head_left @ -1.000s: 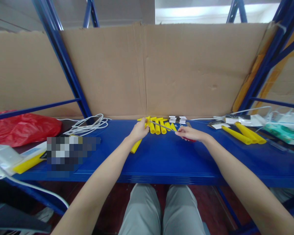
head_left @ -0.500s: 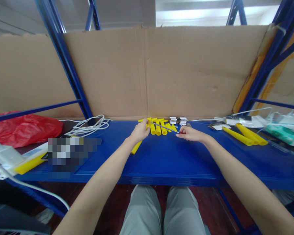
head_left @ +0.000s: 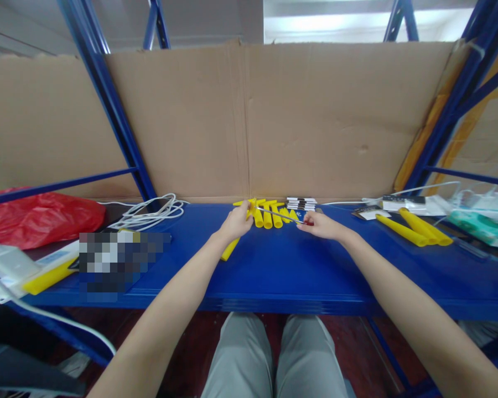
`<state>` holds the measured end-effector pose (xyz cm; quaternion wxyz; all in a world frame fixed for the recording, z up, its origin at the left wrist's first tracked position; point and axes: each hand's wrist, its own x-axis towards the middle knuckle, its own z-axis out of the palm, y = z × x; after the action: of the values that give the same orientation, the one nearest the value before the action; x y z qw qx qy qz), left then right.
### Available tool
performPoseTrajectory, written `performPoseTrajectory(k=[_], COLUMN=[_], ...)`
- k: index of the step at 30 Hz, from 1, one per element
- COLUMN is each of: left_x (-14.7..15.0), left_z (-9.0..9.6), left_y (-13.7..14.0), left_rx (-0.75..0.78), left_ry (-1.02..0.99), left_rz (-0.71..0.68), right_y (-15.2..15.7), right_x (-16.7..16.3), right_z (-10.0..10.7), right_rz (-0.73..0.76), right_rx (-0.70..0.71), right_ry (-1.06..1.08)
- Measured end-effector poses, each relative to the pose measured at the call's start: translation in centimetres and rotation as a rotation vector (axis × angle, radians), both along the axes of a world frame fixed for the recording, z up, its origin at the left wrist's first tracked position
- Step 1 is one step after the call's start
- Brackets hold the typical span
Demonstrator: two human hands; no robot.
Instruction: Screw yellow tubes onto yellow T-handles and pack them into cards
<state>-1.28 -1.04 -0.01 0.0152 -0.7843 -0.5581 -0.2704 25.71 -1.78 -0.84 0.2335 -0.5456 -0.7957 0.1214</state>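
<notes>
My left hand (head_left: 236,222) is closed around a yellow plastic piece (head_left: 229,250) with a long tube-like leg that slants down toward me; its upper end is partly hidden by my fingers. In my right hand (head_left: 322,225) is a screwdriver (head_left: 281,214) with a long metal shaft and a reddish handle. The shaft points left, and its tip meets the yellow piece at my left fingers. Just behind lie several yellow tubes (head_left: 268,219) side by side, some smaller yellow parts (head_left: 291,215) and a stack of white-and-black items (head_left: 301,203).
A blue shelf top (head_left: 299,265) carries everything, with a cardboard wall (head_left: 315,121) behind. At left are a red plastic bag (head_left: 45,215), coiled white cable (head_left: 161,213) and another yellow tube (head_left: 50,276). Yellow tubes (head_left: 402,229) and a green packet (head_left: 481,224) lie at right.
Both hands stay almost in place, with the screwdriver tip still at the yellow piece. My right hand's grip on the handle has shifted very slightly.
</notes>
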Motion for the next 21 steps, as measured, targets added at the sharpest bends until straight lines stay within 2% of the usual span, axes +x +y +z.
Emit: performPoseTrajectory(k=[3, 6, 10, 13, 18, 21], left_x=[-0.02, -0.02, 0.07, 0.18, 0.19, 0.15], left_z=[0.02, 0.05, 0.09, 0.11, 0.14, 0.20], left_y=[-0.04, -0.07, -0.15, -0.22, -0.28, -0.31], left_rx=[0.008, 0.010, -0.007, -0.012, -0.016, -0.004], left_ry=[-0.010, -0.029, -0.054, -0.045, -0.017, -0.015], left_rz=[-0.003, -0.008, -0.015, -0.016, -0.006, 0.002], right_y=[-0.30, -0.27, 0.03, 0.02, -0.29, -0.29], right_x=[-0.12, 0.04, 0.26, 0.22, -0.03, -0.15], right_z=[0.45, 0.50, 0.18, 0.15, 0.44, 0.56], right_rz=[0.051, 0.057, -0.025, -0.042, 0.015, 0.012], right_rx=[-0.082, -0.012, 0.090, 0.058, -0.036, 0.016], right_ry=[-0.057, -0.084, -0.068, -0.093, -0.103, -0.134])
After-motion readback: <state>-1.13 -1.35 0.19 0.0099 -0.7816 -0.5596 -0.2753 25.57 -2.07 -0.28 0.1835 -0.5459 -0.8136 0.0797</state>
